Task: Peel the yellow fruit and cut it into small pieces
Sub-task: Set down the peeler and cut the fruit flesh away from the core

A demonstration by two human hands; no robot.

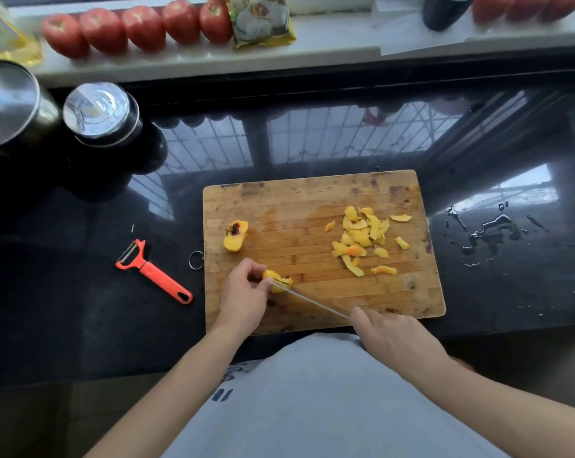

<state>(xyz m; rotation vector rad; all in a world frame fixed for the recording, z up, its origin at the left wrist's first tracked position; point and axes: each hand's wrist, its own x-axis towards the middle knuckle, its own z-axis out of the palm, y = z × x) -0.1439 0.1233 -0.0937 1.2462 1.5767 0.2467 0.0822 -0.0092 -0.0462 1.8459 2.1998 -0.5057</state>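
Left grip (245, 294) pins one fruit half (278, 280); second half (235, 236) apart.

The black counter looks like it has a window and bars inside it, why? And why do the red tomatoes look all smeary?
Head view: the glossy black stone counter mirrors a bright barred window, so it's glare, not something inside; the row of red tomatoes on the white ledge sits at the wide-angle picture's edge, stretched and blurred; the wooden cutting board mid-frame is sharper.
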